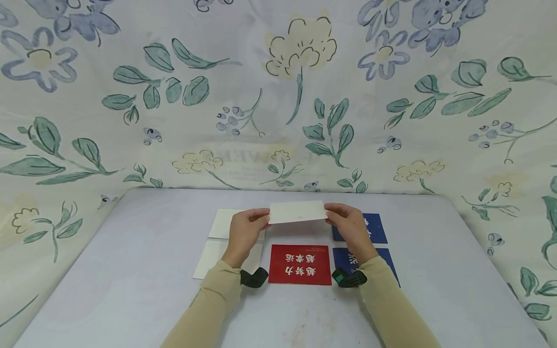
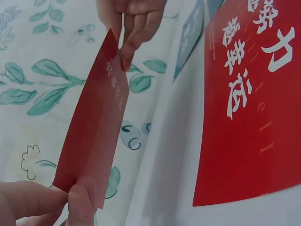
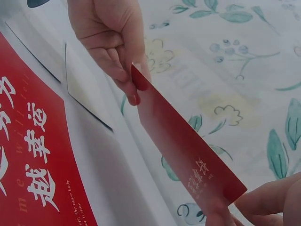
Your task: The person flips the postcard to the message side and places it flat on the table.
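A card (image 1: 298,212) is held up off the table, pinched at its left end by my left hand (image 1: 247,232) and at its right end by my right hand (image 1: 350,227). Its pale side shows in the head view. Both wrist views show its other face, red with small light characters: the red face (image 2: 91,127) in the left, the same face (image 3: 176,141) in the right. Below it on the table lies a red card (image 1: 300,265) with large white characters. Thumb and fingertips grip the held card's ends in each wrist view.
Two white cards lie on the left, a far one (image 1: 222,224) and a near one (image 1: 206,258), partly behind my left arm. Two blue cards lie on the right, a far one (image 1: 378,228) and a near one (image 1: 387,258). Flowered cloth (image 1: 278,96) hangs behind the white table (image 1: 130,270).
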The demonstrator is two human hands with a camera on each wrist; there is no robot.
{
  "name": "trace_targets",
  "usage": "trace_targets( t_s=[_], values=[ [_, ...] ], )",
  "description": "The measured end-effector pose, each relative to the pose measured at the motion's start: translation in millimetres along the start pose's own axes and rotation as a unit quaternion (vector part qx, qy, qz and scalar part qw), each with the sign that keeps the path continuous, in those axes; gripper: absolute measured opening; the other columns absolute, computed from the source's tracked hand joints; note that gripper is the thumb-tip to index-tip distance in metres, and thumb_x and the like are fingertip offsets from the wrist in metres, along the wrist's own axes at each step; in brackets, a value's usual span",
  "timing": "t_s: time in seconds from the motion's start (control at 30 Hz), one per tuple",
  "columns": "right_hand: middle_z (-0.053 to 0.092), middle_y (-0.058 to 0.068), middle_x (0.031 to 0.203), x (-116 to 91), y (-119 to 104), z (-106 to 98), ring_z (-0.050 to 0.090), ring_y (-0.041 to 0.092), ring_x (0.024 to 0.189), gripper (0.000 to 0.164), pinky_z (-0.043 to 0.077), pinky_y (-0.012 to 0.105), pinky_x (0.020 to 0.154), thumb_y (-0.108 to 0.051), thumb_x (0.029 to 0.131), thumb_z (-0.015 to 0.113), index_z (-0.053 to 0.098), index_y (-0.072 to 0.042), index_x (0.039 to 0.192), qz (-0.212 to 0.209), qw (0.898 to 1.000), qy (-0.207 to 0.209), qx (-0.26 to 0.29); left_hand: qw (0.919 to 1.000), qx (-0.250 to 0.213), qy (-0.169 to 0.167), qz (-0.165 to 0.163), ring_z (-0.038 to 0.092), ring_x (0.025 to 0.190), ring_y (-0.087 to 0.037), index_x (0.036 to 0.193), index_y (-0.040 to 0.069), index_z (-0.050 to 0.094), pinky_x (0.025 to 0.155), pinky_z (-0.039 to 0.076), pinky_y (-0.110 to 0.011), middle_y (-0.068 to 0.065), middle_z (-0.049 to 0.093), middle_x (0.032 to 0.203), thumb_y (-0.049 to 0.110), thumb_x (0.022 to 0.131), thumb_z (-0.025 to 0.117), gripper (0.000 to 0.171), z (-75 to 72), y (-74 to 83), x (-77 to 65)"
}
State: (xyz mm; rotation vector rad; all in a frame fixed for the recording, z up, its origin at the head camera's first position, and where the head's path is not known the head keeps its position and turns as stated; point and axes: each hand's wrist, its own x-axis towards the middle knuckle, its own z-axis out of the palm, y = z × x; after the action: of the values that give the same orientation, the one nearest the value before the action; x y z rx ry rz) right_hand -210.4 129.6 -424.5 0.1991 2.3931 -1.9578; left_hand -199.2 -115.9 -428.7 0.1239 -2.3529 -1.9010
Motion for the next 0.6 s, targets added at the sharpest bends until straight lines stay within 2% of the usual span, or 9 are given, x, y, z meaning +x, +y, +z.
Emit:
trace_targets(
  t_s=[0.6],
  values=[
    [0.056, 0.008, 0.123, 0.3, 3.8, 1.6, 0.059, 0.023, 0.101, 0.03, 0.048, 0.036, 0.089, -0.011, 0.089, 0.059, 0.063, -0.01, 0.118, -0.007, 1.0, -0.003, -0.018, 0.9988, 0.048, 0.01, -0.007, 0.066, 0.085, -0.019, 0.106, 0.005, 0.069, 0.074, 0.054, -0.03, -0.01, 0.067, 0.106, 0.007, 0.085, 0.063, 0.022, -0.1, 0.7, -0.8]
  ],
)
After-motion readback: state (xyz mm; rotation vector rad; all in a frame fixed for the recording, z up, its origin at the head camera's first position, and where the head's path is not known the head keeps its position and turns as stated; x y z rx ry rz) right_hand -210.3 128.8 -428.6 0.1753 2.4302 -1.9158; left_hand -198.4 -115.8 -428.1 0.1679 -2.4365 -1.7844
